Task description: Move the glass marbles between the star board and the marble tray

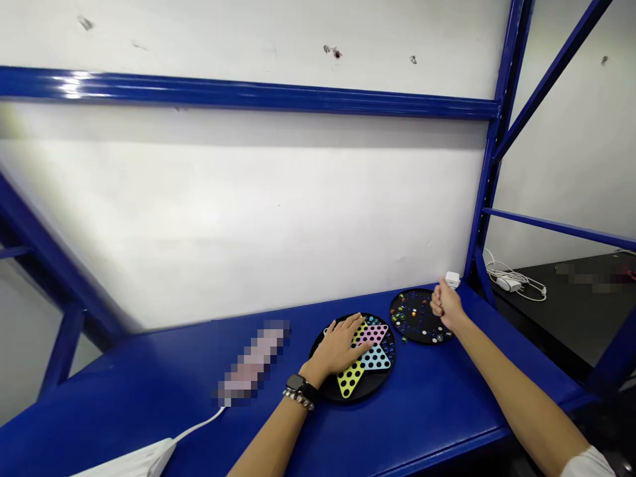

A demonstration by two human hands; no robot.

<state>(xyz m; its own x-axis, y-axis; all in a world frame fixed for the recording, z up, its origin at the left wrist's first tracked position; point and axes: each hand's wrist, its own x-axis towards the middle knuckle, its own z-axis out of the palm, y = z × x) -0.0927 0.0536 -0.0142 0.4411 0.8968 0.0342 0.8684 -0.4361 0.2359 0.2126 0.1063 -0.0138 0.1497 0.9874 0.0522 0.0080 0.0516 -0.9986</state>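
Head view: my wide left grip [338, 348] partly covers the Chinese checkers board [375, 358] on the desk [422, 404]; my curled right grip [448, 307] (contents I can't tell) could bump the tray [425, 309], scattering marbles [424, 332].

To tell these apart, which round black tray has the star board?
The tray under the left hand, with the multicoloured star board; the other tray, nearer the right hand, holds scattered marbles, no star.
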